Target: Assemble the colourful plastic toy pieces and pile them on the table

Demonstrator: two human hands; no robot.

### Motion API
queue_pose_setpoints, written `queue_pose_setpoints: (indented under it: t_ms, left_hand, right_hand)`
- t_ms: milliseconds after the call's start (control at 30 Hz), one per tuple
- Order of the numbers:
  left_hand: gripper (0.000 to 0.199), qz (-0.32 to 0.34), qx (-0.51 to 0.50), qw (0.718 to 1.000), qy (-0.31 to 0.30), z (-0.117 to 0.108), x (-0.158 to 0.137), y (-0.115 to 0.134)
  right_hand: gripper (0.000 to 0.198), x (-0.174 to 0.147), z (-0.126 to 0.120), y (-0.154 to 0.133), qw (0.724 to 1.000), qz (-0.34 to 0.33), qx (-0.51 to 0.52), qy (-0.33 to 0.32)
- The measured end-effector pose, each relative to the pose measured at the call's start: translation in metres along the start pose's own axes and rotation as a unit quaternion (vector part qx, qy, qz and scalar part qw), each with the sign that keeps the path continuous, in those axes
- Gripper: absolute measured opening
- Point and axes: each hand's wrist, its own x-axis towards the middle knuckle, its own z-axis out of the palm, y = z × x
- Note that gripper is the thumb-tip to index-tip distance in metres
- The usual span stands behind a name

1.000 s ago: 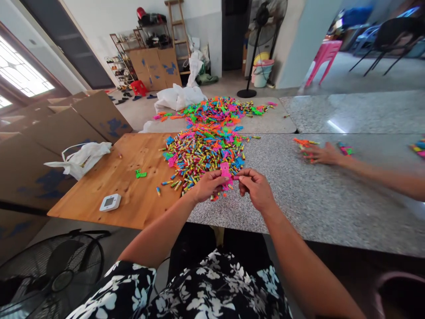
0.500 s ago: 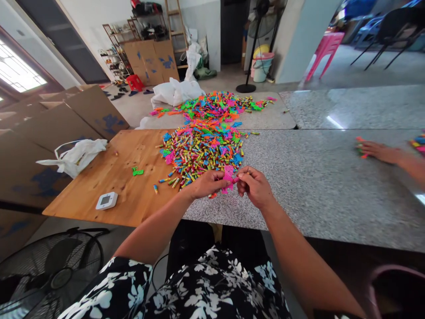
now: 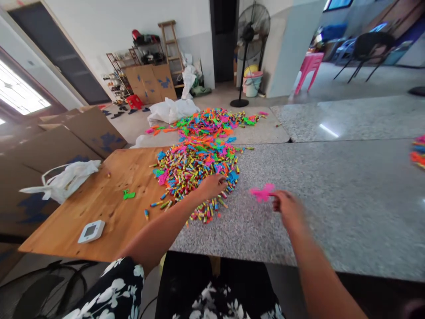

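My right hand [image 3: 288,207] pinches a pink plastic toy piece [image 3: 264,192] by its right end and holds it over the grey stone tabletop. Motion blurs both the hand and the piece. On the right part of a big pile of small bright tubes [image 3: 186,170] lies my left hand [image 3: 212,186], its fingers bent with a small gap at the tips. No object shows clearly in it. Bright plastic pieces [image 3: 212,122] in pink, green, orange and blue are heaped behind and among the tubes.
On the wooden board [image 3: 113,177] at left are a green plastic piece [image 3: 128,194], a white digital timer [image 3: 91,231] and a white plastic bag [image 3: 71,179]. Cardboard boxes [image 3: 96,128] stand beyond it. More coloured pieces [image 3: 418,153] lie at the far right edge.
My hands have parted: the right moved right with the pink piece, the left let go of it and went onto the pile. The other person's hand at right has left view. The camera view shifted.
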Motion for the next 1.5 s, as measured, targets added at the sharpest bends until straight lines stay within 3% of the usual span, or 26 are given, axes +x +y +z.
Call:
queue_pose_setpoints:
  t_ms: [33,100,167,233,300,333,400,533,633,767,900,1000,1100,1200,1267,1333,1400,1500]
  left_hand:
    - [0.027,-0.006,0.045,0.998,0.038,-0.007,0.02,-0.007]
    - [0.034,-0.019,0.128,0.988,0.081,-0.023,0.061,-0.021]
    - [0.042,-0.042,0.192,0.977,0.086,-0.037,0.097,-0.033]
    - [0.052,-0.074,0.234,0.968,0.06,-0.044,0.124,-0.044]
    - [0.068,-0.102,0.251,0.963,0.007,-0.045,0.142,-0.054]
    - [0.075,-0.112,0.254,0.96,-0.022,-0.044,0.147,-0.059]
    - [0.083,-0.113,0.26,0.957,-0.069,-0.043,0.151,-0.066]
    - [0.074,-0.029,0.274,0.957,-0.094,-0.044,0.135,-0.072]
    - [0.063,0.048,0.269,0.958,-0.083,-0.046,0.109,-0.07]
    - [0.047,0.128,0.249,0.957,-0.069,-0.045,0.065,-0.066]
    - [0.028,0.145,0.19,0.971,-0.026,-0.042,0.022,-0.061]
    - [0.02,0.138,0.11,0.983,0.047,-0.038,-0.007,-0.058]
    - [0.017,0.068,0.004,0.983,0.169,-0.033,-0.031,-0.059]
    - [0.017,-0.054,-0.151,0.946,0.282,-0.025,-0.05,-0.062]
    - [0.019,-0.129,-0.287,0.894,0.319,-0.019,-0.06,-0.062]
    - [0.021,-0.189,-0.428,0.83,0.303,-0.014,-0.069,-0.059]
    - [0.024,-0.232,-0.537,0.771,0.253,-0.01,-0.077,-0.054]
    - [0.024,-0.249,-0.615,0.722,0.195,-0.008,-0.091,-0.045]
  right_hand:
    - [0.02,0.019,-0.015,0.0,0.994,-0.004,0.061,0.091]
    - [0.018,0.05,-0.036,-0.001,0.963,-0.001,0.178,0.204]
    - [0.018,0.07,-0.038,0.002,0.952,-0.003,0.208,0.224]
    - [0.021,0.079,-0.018,0.008,0.982,-0.011,0.104,0.158]
    - [0.026,0.081,0.018,0.016,0.996,-0.023,-0.073,0.047]
    - [0.027,0.081,0.038,0.019,0.986,-0.036,-0.163,-0.002]
    - [0.03,0.082,0.08,0.021,0.956,-0.069,-0.283,-0.037]
    - [0.041,0.082,0.143,0.014,0.845,-0.142,-0.503,-0.116]
    - [0.041,0.075,0.165,0.012,0.81,-0.162,-0.539,-0.167]
    - [0.036,0.057,0.163,0.019,0.817,-0.16,-0.522,-0.185]
    - [0.032,0.034,0.141,0.03,0.828,-0.167,-0.491,-0.21]
    - [0.029,0.019,0.124,0.039,0.857,-0.158,-0.444,-0.21]
    - [0.026,0.009,0.109,0.044,0.879,-0.146,-0.372,-0.26]
    - [0.024,0.009,0.101,0.041,0.869,-0.161,-0.361,-0.298]
    - [0.024,0.016,0.104,0.032,0.86,-0.174,-0.419,-0.235]
    - [0.028,0.029,0.115,0.021,0.847,-0.176,-0.477,-0.155]
    - [0.032,0.042,0.133,0.009,0.838,-0.171,-0.505,-0.115]
    - [0.034,0.057,0.162,-0.002,0.832,-0.169,-0.514,-0.12]
